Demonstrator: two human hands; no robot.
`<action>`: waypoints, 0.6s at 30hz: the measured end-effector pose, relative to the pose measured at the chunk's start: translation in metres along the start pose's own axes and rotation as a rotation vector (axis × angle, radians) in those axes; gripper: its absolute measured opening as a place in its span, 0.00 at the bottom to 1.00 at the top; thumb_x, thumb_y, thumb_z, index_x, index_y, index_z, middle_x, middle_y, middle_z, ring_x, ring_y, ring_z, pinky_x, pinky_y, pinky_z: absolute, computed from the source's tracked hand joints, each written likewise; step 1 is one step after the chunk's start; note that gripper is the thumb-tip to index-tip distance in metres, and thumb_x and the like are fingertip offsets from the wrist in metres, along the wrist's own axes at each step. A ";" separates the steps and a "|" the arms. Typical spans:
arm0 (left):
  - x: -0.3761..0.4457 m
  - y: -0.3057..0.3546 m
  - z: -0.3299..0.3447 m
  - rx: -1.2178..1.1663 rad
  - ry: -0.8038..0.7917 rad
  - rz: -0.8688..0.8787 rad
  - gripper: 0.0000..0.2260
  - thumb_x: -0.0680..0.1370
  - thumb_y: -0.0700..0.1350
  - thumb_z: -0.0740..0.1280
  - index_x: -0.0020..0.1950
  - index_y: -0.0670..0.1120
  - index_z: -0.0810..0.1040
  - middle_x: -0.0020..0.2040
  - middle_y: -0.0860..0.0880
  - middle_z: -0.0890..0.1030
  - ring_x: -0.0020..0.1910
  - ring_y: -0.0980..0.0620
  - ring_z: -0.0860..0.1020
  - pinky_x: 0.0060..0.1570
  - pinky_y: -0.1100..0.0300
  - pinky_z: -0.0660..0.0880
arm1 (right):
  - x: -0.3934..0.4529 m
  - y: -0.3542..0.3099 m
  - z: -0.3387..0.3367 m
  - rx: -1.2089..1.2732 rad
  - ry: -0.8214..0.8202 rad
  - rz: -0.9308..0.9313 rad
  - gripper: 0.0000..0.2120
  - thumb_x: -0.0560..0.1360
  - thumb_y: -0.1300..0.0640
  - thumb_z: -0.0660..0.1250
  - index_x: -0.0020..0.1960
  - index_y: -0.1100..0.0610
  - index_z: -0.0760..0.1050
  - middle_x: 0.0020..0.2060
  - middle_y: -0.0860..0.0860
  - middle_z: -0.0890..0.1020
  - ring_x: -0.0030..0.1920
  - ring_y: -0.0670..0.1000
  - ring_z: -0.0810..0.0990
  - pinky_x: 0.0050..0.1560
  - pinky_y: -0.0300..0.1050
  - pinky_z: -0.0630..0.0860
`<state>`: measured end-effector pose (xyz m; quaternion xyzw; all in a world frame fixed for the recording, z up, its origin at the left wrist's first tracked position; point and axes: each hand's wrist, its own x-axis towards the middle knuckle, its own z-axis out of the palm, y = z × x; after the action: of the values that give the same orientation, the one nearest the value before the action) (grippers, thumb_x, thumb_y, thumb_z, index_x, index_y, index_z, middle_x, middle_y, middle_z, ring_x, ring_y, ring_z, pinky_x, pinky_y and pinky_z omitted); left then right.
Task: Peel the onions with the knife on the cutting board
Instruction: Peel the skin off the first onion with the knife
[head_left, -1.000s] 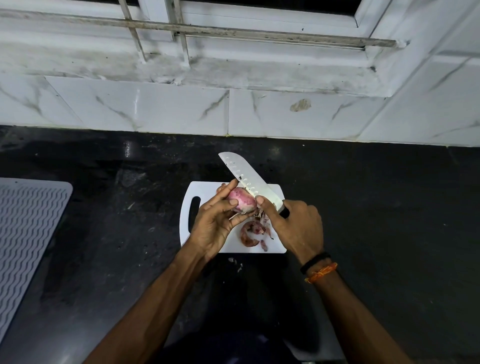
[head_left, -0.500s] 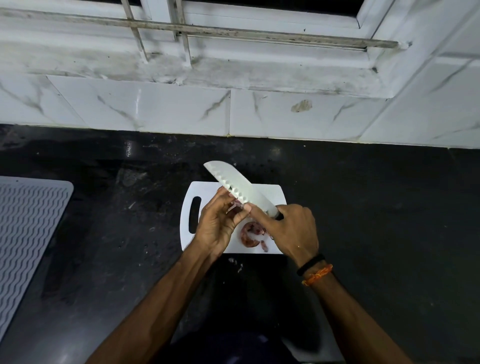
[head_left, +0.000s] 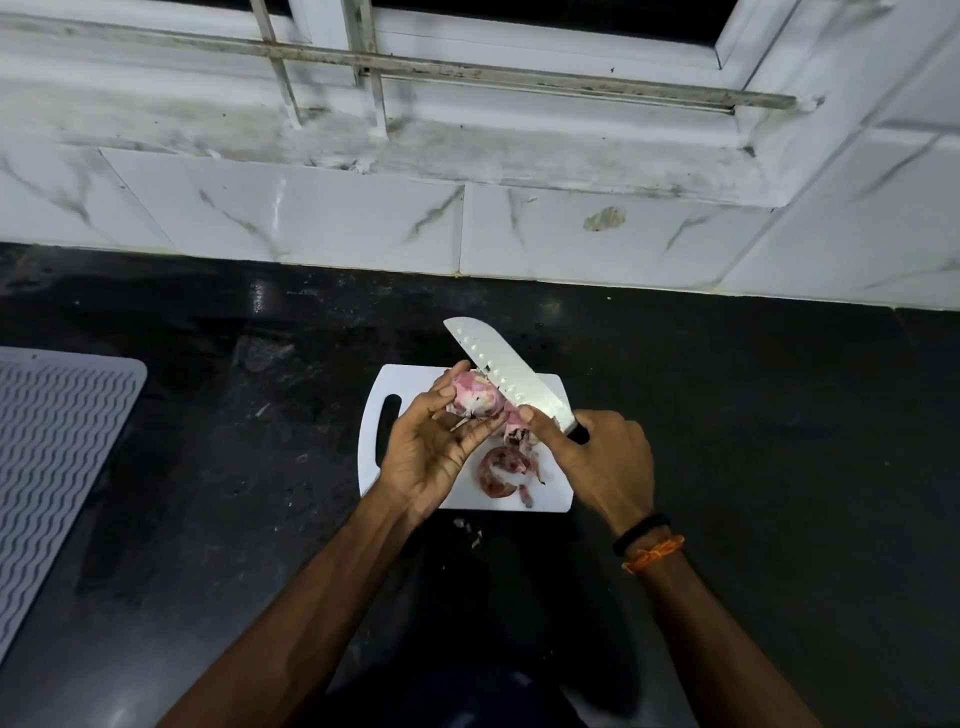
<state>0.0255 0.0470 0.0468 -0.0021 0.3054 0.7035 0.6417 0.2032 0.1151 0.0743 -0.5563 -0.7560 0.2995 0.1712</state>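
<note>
A pink, partly peeled onion (head_left: 475, 399) is held up above the white cutting board (head_left: 415, 387), with loose skin hanging at its lower right. The knife (head_left: 506, 375) has a broad, dimpled silver blade lying against the onion's right side, tip pointing up and to the left. Reddish peels (head_left: 501, 470) lie on the board's near right part.

We see a black worktop (head_left: 727, 415). White cutting board (head_left: 550, 499) lies flat on it; grey ribbed mat (head_left: 57, 457) well left of the board, small peel scraps (head_left: 470, 532) just beside its near edge.
</note>
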 end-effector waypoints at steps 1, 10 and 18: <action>0.000 0.000 0.000 -0.005 0.002 0.002 0.35 0.66 0.42 0.79 0.72 0.38 0.73 0.69 0.36 0.76 0.63 0.39 0.79 0.53 0.49 0.81 | 0.000 0.000 0.000 -0.007 0.003 0.001 0.32 0.66 0.24 0.60 0.26 0.53 0.69 0.20 0.46 0.69 0.21 0.45 0.67 0.26 0.38 0.59; 0.000 0.000 -0.002 0.052 -0.036 0.015 0.35 0.65 0.42 0.79 0.72 0.41 0.74 0.70 0.37 0.75 0.67 0.39 0.76 0.56 0.50 0.81 | 0.000 -0.006 0.006 -0.036 0.022 -0.052 0.29 0.70 0.27 0.61 0.27 0.51 0.68 0.20 0.44 0.69 0.23 0.41 0.73 0.22 0.34 0.61; 0.001 0.000 -0.004 0.062 -0.051 0.020 0.34 0.64 0.43 0.81 0.69 0.42 0.77 0.69 0.38 0.76 0.66 0.38 0.77 0.57 0.49 0.80 | -0.002 -0.008 0.008 -0.106 0.084 -0.097 0.30 0.71 0.24 0.58 0.28 0.50 0.68 0.21 0.43 0.70 0.22 0.43 0.70 0.26 0.34 0.61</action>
<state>0.0237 0.0455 0.0429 0.0387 0.3104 0.6999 0.6421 0.1928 0.1098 0.0731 -0.5394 -0.7890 0.2269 0.1872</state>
